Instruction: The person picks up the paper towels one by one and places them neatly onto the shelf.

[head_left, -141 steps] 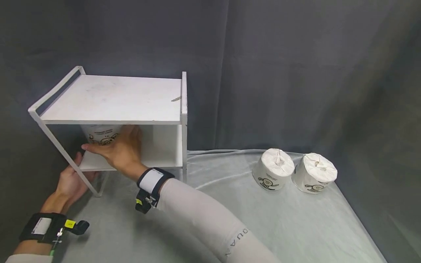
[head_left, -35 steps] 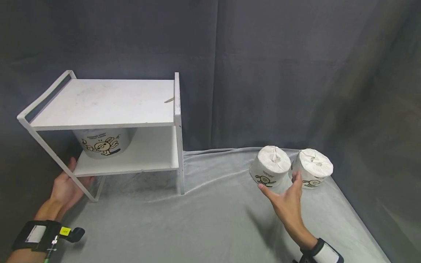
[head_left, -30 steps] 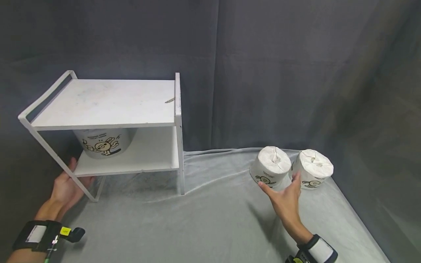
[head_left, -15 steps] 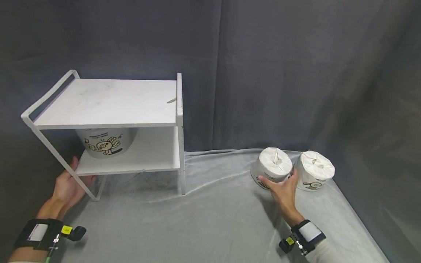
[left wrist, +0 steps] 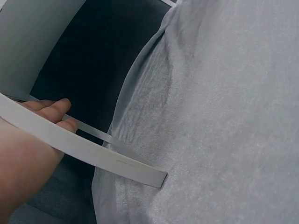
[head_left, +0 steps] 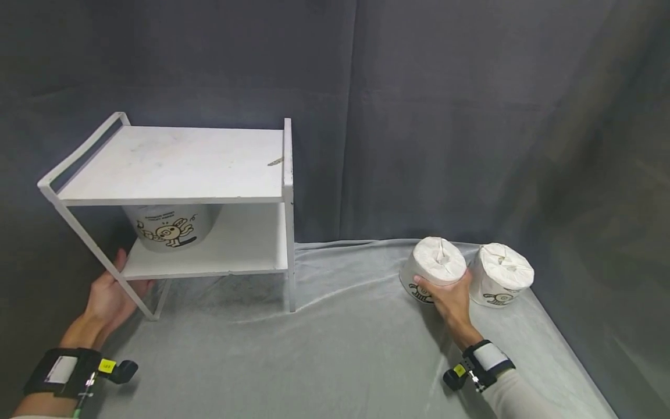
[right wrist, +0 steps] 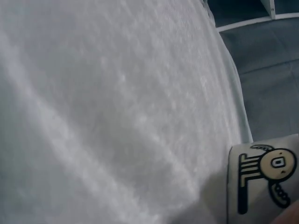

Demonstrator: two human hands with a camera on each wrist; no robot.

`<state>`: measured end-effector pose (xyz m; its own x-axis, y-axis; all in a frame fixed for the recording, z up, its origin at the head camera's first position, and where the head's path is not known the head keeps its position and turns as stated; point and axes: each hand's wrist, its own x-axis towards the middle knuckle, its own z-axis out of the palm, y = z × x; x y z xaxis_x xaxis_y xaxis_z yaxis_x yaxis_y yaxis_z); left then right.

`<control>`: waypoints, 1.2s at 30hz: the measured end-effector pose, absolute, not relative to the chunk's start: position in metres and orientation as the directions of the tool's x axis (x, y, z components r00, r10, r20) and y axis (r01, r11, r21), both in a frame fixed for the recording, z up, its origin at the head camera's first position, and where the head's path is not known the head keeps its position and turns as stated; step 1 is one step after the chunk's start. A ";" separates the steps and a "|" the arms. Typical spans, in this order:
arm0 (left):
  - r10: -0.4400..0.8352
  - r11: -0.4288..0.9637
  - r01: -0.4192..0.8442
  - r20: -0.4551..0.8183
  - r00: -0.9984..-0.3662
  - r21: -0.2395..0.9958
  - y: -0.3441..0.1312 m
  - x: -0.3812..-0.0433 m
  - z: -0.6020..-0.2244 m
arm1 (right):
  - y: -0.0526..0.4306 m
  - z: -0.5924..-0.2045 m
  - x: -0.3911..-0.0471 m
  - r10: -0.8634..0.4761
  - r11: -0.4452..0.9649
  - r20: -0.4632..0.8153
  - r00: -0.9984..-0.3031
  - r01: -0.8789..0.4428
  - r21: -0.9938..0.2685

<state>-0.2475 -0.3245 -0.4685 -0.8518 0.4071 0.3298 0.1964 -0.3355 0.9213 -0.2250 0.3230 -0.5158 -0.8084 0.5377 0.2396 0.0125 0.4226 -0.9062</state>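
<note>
In the head view my right hand (head_left: 450,298) grips the left of two wrapped toilet paper rolls (head_left: 438,261), thumb across its front and fingers in the gap on its right side. The printed cartoon on the wrapper (right wrist: 266,172) shows at the corner of the right wrist view. My left hand (head_left: 109,299) holds the white two-tier shelf rack (head_left: 178,163) at its left leg, thumb up beside the lower board and fingers beneath it. Those fingers (left wrist: 56,109) show behind the leg in the left wrist view. Another toilet paper roll (head_left: 170,230) stands on the lower board's left side.
A second wrapped toilet paper roll (head_left: 502,273) stands close to the right of the gripped one. Grey cloth (head_left: 335,349) covers the table, and a dark curtain (head_left: 445,116) hangs behind and along the right side.
My right hand earlier set a roll on the lower board, then moved right to the two rolls, and has now closed round the left one. My left hand has stayed at the rack.
</note>
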 end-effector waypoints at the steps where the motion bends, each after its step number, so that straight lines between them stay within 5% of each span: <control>1: 0.408 -0.337 0.197 0.332 -0.851 0.920 -0.324 -0.248 -0.469 | 0.324 -0.517 -0.226 0.539 0.420 0.238 -0.808 0.012 -0.907; 36: 0.423 -0.306 0.187 0.309 -0.852 0.933 -0.321 -0.251 -0.465 | 0.332 -0.518 -0.236 0.579 0.435 0.256 -0.774 0.027 -0.900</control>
